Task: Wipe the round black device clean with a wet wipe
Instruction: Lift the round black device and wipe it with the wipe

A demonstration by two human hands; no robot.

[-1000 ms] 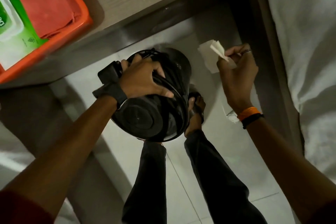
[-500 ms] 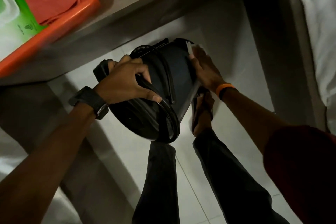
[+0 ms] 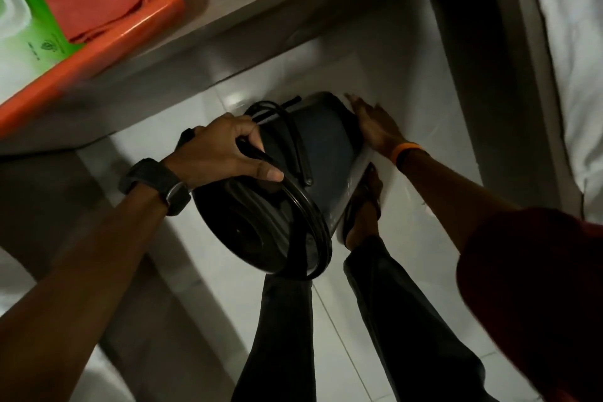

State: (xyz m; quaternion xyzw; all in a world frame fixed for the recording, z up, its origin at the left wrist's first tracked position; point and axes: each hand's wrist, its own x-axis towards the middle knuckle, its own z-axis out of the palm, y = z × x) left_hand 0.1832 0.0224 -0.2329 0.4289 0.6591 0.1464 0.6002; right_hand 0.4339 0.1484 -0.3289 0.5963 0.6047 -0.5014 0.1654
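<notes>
- Head view: round black plastic device (image 3: 313,153) held tilted above the floor, left hand (image 3: 222,150) fingers clamped on its rim and cable.
- Right hand (image 3: 375,127) pressed flat on the far side — wiping step, seemingly; wipe hidden.
- Next: turning to reach unwiped faces.

black watch (image 3: 156,186), orange wristband (image 3: 405,151), dark red sleeve (image 3: 535,287), black trousers (image 3: 408,320), sandal (image 3: 354,215).
</notes>
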